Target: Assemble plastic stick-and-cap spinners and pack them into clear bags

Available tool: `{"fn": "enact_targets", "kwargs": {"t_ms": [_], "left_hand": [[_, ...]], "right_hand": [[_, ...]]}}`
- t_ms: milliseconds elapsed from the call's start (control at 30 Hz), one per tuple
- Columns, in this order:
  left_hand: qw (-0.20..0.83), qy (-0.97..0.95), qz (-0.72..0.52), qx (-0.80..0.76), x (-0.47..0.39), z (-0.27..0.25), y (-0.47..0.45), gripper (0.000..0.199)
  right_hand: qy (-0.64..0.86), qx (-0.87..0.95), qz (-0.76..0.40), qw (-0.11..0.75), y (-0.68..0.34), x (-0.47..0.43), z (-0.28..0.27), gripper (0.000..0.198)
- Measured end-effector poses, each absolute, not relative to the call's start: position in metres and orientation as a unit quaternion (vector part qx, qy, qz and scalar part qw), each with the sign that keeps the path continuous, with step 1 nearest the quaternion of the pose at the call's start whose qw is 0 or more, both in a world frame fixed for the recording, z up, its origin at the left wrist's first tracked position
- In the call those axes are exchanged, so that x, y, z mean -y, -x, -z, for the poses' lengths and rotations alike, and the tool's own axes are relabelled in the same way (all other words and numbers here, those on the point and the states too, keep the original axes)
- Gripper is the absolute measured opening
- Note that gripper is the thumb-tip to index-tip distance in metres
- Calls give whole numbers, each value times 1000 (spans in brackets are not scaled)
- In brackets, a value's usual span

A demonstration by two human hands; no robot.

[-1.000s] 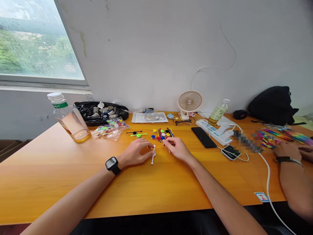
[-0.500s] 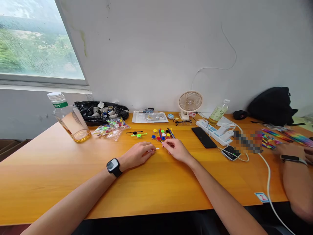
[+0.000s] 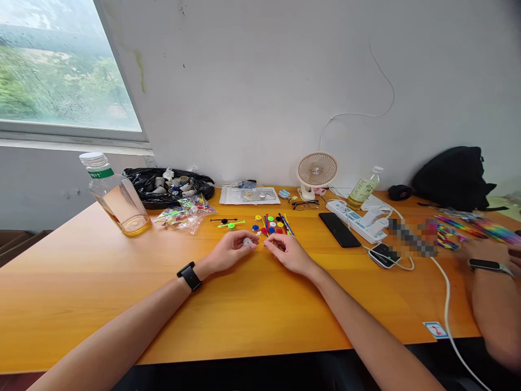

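Observation:
A small white round plastic piece (image 3: 247,242) is held between the thumb and fingers of my left hand (image 3: 228,251). Just to its right, with a small gap between them, my right hand (image 3: 290,252) has its thumb and fingertips pinched together; whatever they may hold is too small to make out. Beyond both hands lies a group of small coloured discs (image 3: 271,219) and thin coloured arrow pieces (image 3: 287,224). Left of that group, a black arrow spinner (image 3: 224,221) and a green arrow spinner (image 3: 231,225) lie side by side.
A large bottle (image 3: 122,209) and a clear bag of coloured parts (image 3: 185,214) stand at left, before a black plastic bag (image 3: 138,176). To the right are a phone (image 3: 339,229), a power strip (image 3: 354,221) and cables. A co-worker's hand (image 3: 486,252) is at far right.
My left hand has turned upward from the table, bringing the white piece into view between its fingers. My right hand has shifted slightly left, closer to it.

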State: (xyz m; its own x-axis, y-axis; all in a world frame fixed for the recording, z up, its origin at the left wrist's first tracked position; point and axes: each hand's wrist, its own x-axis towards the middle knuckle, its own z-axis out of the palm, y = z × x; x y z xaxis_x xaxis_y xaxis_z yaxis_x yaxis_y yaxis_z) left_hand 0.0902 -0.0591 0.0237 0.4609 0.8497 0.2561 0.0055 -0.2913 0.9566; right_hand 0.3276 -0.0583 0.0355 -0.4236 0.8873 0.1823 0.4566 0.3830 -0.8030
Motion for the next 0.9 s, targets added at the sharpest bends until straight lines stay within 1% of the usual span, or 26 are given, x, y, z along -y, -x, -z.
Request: {"fn": "enact_targets", "kwargs": {"t_ms": [200,300,500,633,733,900], "left_hand": [[567,-655,-410,-284,63,-15,-96,41],[557,-655,-410,-305,66,-15,-98,41],[500,-689,-412,-325,63,-20,-96,37],[536,-651,-424,-332,60,-21,-93,40],[557,-625,-435,-330,59,-24,-92,38],[581,-624,-416,-317,63,-33,-90,35]], "right_hand": [[409,769,-370,323,-313,70,-33,39],[406,778,-355,323,-311,72,-30,39],[398,790,-327,332,-314,67,-27,34],[411,774,-318,362,-316,63,-28,32],[411,764,-309,389,-317,62,-32,40],[366,771,-415,315,-317,65,-37,42]]}}
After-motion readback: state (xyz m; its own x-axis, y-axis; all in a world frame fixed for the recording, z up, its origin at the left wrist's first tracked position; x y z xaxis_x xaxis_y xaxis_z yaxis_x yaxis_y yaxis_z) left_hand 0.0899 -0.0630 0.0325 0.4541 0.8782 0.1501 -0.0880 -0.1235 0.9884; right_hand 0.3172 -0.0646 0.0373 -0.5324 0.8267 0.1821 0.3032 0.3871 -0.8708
